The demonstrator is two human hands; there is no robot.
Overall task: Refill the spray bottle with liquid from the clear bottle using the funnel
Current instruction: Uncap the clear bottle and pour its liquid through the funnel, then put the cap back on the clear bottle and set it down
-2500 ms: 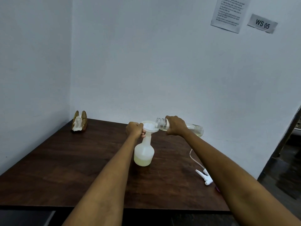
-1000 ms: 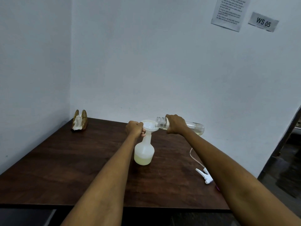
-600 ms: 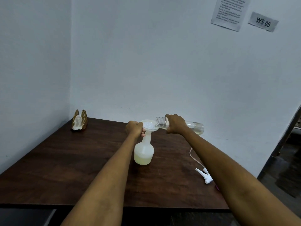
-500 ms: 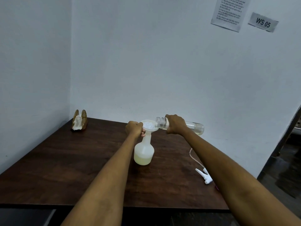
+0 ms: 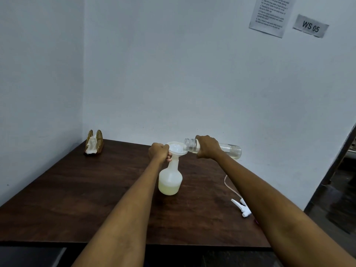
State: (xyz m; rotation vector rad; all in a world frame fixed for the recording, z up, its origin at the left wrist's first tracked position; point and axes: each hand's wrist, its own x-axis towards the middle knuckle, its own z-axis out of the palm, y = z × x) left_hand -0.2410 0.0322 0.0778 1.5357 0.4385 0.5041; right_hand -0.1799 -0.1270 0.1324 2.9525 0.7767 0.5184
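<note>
— Hands first: where do yours sit?

— Your left hand [image 5: 159, 152] is curled in a fist at the neck of the spray bottle [image 5: 170, 180], fingers wrapped just under the rim of the funnel [image 5: 177, 149]. Your right hand [image 5: 207, 147] is wrapped round the clear bottle [image 5: 212, 148], gripping it near the shoulder.

— And how does the clear bottle lie?

— You hold it close to level, open mouth pointing left and reaching over the funnel's right edge, base pointing right toward the wall. A little pale liquid pools at the base end. I cannot tell whether any is running out.

— What about the spray bottle itself?

— It stands upright on the dark wooden bench [image 5: 77, 199], near the middle, with the white funnel seated in its neck. Yellowish liquid fills the lowest part of its body.

— What lies further out?

— To your right, partly hidden by your forearm, the white trigger sprayer [image 5: 240, 207] lies on the bench with its thin tube [image 5: 228, 185] trailing back toward the wall. At the far left corner stands a napkin holder [image 5: 94, 143] with white paper in it. High on the wall hang a printed sheet [image 5: 269, 15] and a label reading WS 05 [image 5: 310, 26].
</note>
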